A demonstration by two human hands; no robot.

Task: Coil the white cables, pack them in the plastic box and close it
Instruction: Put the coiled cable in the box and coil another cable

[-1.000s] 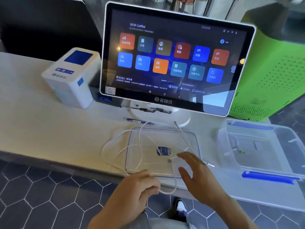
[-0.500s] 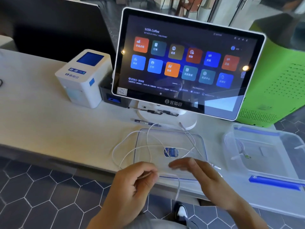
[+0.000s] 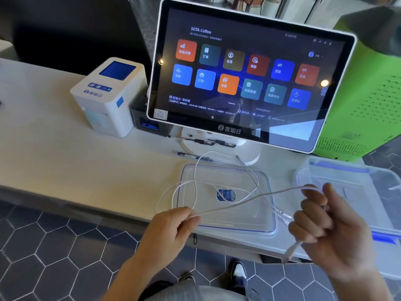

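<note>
White cable [image 3: 238,203]: thin, loose loops over clear lid [image 3: 269,227], frame centre. Left hand [image 3: 171,229] pinches it; right hand [image 3: 325,224], fingers curled round it. Vs 0.5 s ago: right moved rightward, strand now stretched between hands.
</note>
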